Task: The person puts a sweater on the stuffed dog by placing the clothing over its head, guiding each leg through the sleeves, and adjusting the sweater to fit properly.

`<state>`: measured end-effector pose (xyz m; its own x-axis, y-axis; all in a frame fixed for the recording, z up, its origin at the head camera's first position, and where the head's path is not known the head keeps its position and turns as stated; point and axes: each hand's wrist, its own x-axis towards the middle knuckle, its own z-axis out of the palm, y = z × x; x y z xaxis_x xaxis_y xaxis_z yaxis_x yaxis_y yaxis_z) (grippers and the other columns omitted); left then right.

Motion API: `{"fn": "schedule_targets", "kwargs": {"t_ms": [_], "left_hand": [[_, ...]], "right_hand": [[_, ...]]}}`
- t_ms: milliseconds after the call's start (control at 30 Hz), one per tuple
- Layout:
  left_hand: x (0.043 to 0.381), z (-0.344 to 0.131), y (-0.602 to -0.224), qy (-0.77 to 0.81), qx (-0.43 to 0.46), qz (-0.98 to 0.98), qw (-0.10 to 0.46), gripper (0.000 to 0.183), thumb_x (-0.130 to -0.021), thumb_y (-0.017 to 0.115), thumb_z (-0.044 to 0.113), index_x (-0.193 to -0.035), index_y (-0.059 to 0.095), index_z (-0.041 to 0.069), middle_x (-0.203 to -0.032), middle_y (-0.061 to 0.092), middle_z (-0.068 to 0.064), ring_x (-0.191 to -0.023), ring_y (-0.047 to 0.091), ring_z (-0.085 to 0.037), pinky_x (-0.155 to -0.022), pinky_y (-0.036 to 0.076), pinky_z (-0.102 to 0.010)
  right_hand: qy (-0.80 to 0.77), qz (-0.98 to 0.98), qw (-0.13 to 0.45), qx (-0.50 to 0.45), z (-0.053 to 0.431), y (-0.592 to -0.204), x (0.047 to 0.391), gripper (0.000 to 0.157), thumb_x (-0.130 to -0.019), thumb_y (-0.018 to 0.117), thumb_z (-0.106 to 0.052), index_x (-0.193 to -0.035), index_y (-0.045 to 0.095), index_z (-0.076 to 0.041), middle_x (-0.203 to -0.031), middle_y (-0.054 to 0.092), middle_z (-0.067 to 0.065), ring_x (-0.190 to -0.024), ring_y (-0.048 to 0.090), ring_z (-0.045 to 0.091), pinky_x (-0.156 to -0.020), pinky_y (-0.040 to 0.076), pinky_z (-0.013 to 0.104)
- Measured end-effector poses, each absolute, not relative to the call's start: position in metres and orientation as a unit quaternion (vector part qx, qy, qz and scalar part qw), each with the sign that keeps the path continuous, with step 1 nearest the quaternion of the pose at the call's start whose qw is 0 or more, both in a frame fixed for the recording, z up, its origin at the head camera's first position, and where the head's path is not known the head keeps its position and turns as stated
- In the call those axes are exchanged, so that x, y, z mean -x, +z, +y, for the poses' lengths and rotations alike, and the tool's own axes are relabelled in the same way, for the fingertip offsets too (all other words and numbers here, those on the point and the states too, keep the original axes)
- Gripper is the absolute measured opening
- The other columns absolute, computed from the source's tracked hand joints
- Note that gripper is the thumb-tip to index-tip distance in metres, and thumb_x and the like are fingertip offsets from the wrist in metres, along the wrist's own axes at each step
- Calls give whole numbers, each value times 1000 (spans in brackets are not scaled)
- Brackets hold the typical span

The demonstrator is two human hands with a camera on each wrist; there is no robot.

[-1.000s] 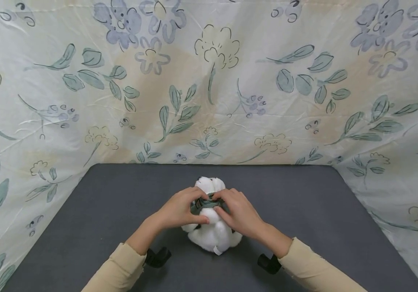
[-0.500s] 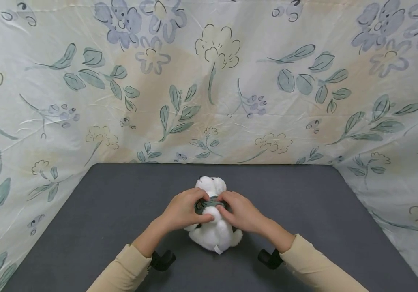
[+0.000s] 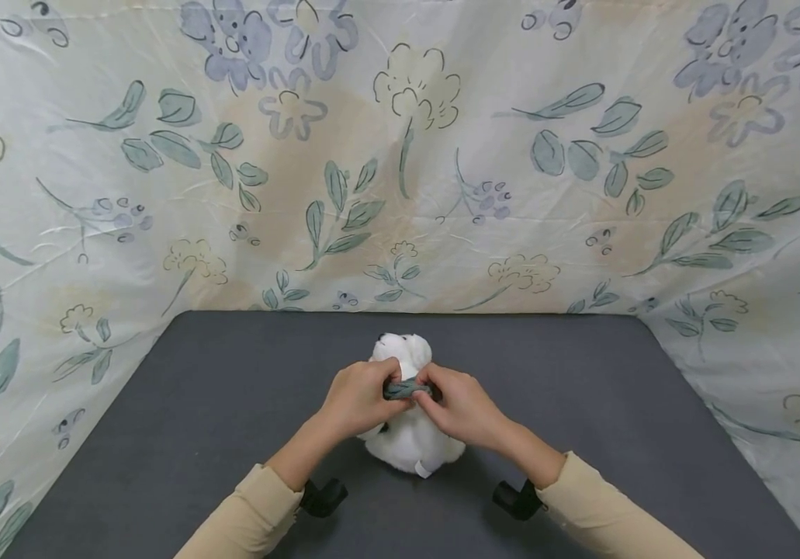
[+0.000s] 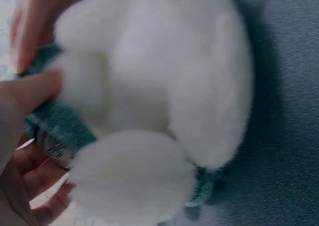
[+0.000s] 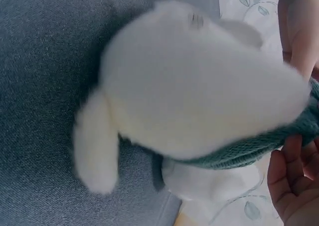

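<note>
A white plush toy (image 3: 413,439) sits with its back toward me, a small white tag (image 3: 423,469) at its base. Round its neck runs a green knitted scarf (image 3: 408,389). My left hand (image 3: 358,400) pinches the scarf on the left side, thumb below and fingers above. From the right, my right hand (image 3: 468,405) pinches the scarf close to the left fingertips. In the left wrist view, a printed patch (image 4: 54,149) shows by the scarf near the left fingers. The right wrist view shows the scarf (image 5: 234,154) stretched along the plush body. The toy's front is hidden from the head view.
The toy sits on a dark grey table (image 3: 246,388). A flower-printed cloth (image 3: 483,155) hangs behind the table and along both sides. Black wrist mounts (image 3: 324,498) sit under both forearms.
My left hand has shifted right, and its thumb has risen from the toy's back to the scarf. The scarf section between the hands is narrower. The right hand has barely moved.
</note>
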<state>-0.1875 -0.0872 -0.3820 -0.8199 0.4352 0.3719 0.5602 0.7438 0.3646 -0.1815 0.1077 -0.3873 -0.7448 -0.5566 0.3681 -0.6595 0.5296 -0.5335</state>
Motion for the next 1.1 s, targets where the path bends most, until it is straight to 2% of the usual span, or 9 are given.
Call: {"fn": "schedule_targets", "kwargs": {"t_ms": [133,233,467,700,867,1100], "left_hand": [[188,-87,-386,-235,265,-921,163,29,-70,79,30,-70,52,22,-54,43,14,-46,36,1,-44,30,-17],[188,-88,-388,-240,279,-912,179,28,-70,79,29,-71,53,21,-56,45,14,-46,36,1,-44,31,-17],[188,-90,-390,-248,328,-895,175,29,-73,78,30,-75,51,19,-64,44,12,-52,36,-1,-50,32,-17],[189,-90,-395,-202,352,-897,173,41,-67,83,25,-87,48,16,-81,49,8,-63,44,-5,-58,38,-21],[187,-88,-397,-220,302,-911,176,35,-69,80,17,-86,49,18,-74,50,10,-58,44,-4,-53,37,-19],[189,-85,-401,-234,263,-914,204,27,-74,75,19,-85,49,19,-58,42,11,-44,34,-2,-42,27,-18]], "right_hand": [[316,-861,124,-379,106,-389,180,7,-87,63,-14,-89,57,-14,-81,56,-7,-68,50,1,-57,44,17],[316,-858,137,-381,107,-390,179,10,-86,65,-14,-89,56,-15,-84,56,-6,-71,53,1,-60,48,20],[319,-857,135,-381,111,-389,180,12,-85,66,-16,-93,57,-16,-90,56,-6,-75,55,2,-64,49,19],[325,-857,134,-376,112,-389,181,10,-86,65,-15,-92,57,-16,-88,55,-6,-73,53,2,-62,50,26],[332,-857,130,-372,112,-388,180,13,-86,66,-16,-94,56,-16,-89,53,-6,-73,53,2,-61,50,25],[330,-856,152,-367,113,-389,178,16,-84,68,-16,-93,56,-16,-90,50,-6,-71,53,4,-58,47,20]]}}
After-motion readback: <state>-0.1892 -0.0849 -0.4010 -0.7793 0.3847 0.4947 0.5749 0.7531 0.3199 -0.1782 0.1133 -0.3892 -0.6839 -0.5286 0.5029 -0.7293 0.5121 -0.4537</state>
